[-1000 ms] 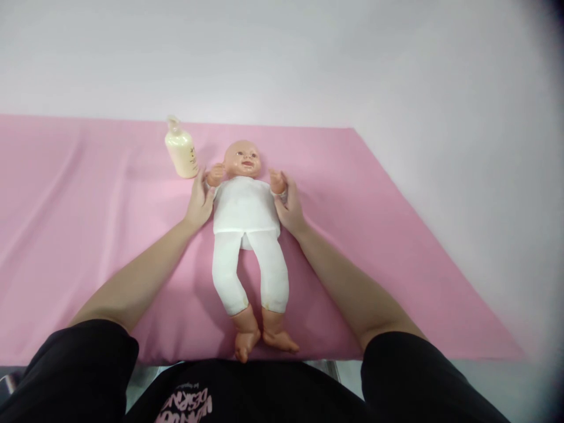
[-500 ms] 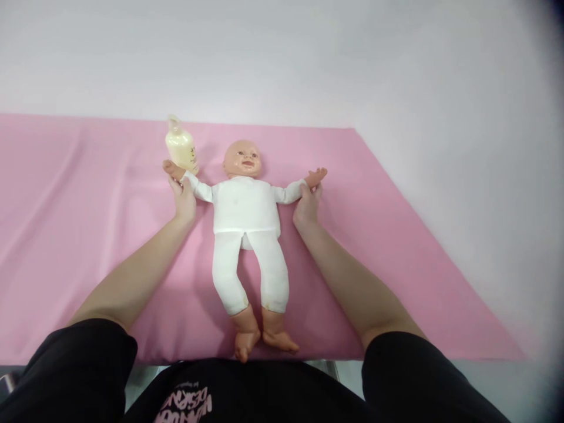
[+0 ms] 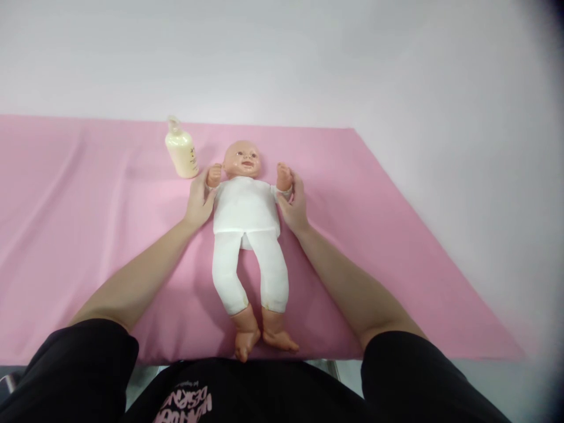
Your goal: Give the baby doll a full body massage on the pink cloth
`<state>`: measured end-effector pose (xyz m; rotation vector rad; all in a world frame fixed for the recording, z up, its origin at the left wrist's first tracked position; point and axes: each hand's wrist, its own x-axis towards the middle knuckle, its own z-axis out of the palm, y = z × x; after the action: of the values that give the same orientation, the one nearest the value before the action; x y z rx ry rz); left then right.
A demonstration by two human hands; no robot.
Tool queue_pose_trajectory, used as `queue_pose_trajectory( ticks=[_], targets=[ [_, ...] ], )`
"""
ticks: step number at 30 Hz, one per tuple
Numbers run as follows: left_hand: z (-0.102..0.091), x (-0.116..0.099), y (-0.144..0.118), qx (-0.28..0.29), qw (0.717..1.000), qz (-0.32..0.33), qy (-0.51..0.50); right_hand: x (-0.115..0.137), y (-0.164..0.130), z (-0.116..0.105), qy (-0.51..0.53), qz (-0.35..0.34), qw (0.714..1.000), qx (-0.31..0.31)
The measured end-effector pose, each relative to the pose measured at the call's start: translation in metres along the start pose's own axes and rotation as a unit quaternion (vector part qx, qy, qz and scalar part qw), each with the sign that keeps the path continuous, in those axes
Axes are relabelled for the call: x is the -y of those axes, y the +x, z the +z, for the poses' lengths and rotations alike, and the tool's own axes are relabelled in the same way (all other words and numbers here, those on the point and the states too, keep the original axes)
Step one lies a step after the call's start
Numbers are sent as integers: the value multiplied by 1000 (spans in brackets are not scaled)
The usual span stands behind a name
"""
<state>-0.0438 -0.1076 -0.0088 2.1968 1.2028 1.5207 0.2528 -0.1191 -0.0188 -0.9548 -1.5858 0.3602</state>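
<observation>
Doll (image 3: 247, 205) with a bald, tan plastic head, plastic forearms and feet, and a white cloth body lies face up on a table draped in smooth pink cloth (image 3: 110, 247), its feet at the near edge. The left hand (image 3: 200, 200) curls around the doll's arm on that side, and the right hand (image 3: 294, 205) grips the other, both raised beside its shoulders. A pale yellow, rounded plastic pump bottle (image 3: 183, 155) stands just beyond the left hand, near the head
</observation>
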Motion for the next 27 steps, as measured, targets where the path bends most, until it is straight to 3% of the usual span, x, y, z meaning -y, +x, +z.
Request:
queue_pose_trajectory(
  ticks=[7, 14, 21, 27],
  targets=[
    [3, 1, 0, 125, 987, 34, 99, 5, -3, 3, -81, -44, 990, 104],
    [5, 0, 0, 139, 983, 41, 116, 8, -3, 5, -101, -68, 988, 99],
    [3, 5, -2, 33, 999, 14, 13, -3, -4, 6, -31, -38, 998, 28],
    [3, 17, 2, -66, 986, -76, -131, -14, 4, 2, 18, -3, 998, -57]
  ],
)
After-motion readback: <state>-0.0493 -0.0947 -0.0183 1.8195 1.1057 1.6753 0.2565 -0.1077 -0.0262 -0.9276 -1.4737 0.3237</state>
